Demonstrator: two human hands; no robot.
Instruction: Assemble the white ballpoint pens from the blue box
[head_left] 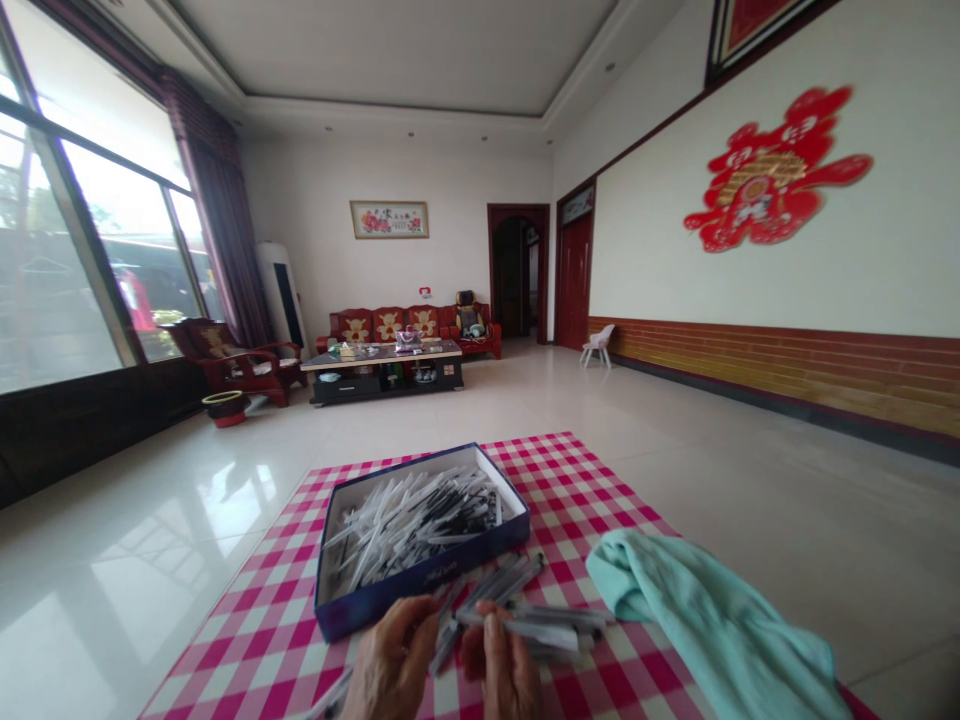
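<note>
Right hand (507,662) clenched around a loose bundle of slim clear plastic tubes (517,615); left hand (390,660) curled just beside it, grip unclear. Just ahead, a navy cardboard box (427,575) heaped with similar tubes, on a pink-checked cloth (262,640), beside a crumpled mint-green towel (712,630).

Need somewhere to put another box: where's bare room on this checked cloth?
Bare checked cloth lies left of the blue box, and between the box's right side and the teal towel. It's crowded in front of the box, where loose plastic sticks lie around the left hand and right hand.
</note>
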